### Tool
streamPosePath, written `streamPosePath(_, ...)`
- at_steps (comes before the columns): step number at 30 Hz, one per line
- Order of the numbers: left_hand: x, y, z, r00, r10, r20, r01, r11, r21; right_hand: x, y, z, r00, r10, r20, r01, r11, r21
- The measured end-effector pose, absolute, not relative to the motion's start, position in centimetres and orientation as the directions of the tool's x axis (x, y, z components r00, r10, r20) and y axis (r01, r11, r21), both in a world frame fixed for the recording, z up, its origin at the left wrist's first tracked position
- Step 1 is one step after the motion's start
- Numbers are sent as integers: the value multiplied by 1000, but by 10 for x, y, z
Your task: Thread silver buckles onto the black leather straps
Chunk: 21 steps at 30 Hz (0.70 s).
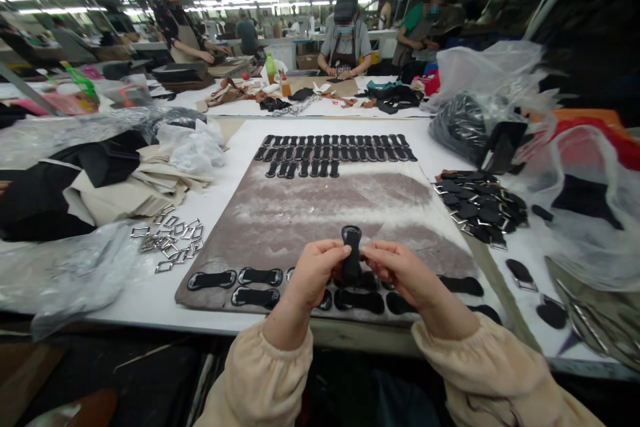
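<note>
Between my two hands a black dumbbell-shaped tab (352,250) is held upright, its wide end up with a shiny rim. My left hand (320,267) pinches its left edge with thumb and finger. The right edge is pinched by my right hand (395,265). Below lie more black tabs (260,276) in rows along the near edge of a grey-brown board (300,213), some partly hidden by my hands. Further tabs (335,152) stand in close rows at the board's far side.
Loose metal rectangular rings (177,237) lie left of the board. To the right is a heap of black tabs fitted with rings (480,207), near plastic bags (585,200). Cloth pieces (125,187) pile up at left. Co-workers (345,40) work at a table beyond.
</note>
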<state>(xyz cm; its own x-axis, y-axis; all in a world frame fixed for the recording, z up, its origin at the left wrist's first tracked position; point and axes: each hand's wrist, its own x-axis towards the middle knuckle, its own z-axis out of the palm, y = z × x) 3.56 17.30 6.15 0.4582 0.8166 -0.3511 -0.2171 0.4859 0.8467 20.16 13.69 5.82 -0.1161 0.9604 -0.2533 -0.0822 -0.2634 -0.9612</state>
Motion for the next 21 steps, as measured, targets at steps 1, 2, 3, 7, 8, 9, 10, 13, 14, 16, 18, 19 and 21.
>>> streamPosePath(1,37,172,61,462,817,-345,-212,480,851,202,136,58,-94,964,-250,-73,-258,-964)
streamPosePath(2,38,171,61,465,818,-339,-209,474,855,203,136,57,-77,966,-246,-64,-251,-966)
streamPosePath(3,39,171,61,467,818,-335,-205,469,859,202,136,56,-67,968,-241,-54,-245,-968)
streamPosePath(7,41,169,60,448,825,-346,-181,462,868,203,133,56,-16,987,-159,54,-158,-986)
streamPosePath(8,41,170,60,433,829,-355,-180,465,867,204,132,57,3,994,-107,108,-107,-988)
streamPosePath(9,42,170,59,415,834,-365,-182,469,864,205,131,57,16,999,-39,171,-41,-984)
streamPosePath(10,42,170,59,394,839,-375,-189,473,860,207,129,58,13,999,40,240,36,-970)
streamPosePath(13,41,173,58,335,858,-390,-228,475,850,213,124,59,-110,958,265,426,287,-858)
streamPosePath(14,41,174,57,323,864,-387,-243,471,848,215,123,59,-162,932,323,463,361,-810)
streamPosePath(16,41,175,56,313,871,-379,-268,463,845,216,121,57,-238,886,398,498,463,-733)
streamPosePath(18,42,175,55,308,873,-378,-284,463,839,216,120,55,-282,854,438,501,520,-692)
streamPosePath(19,42,175,54,307,873,-378,-288,464,838,215,120,54,-298,840,454,503,542,-674)
streamPosePath(21,42,174,54,304,874,-380,-285,464,839,213,120,53,-319,815,484,511,578,-636)
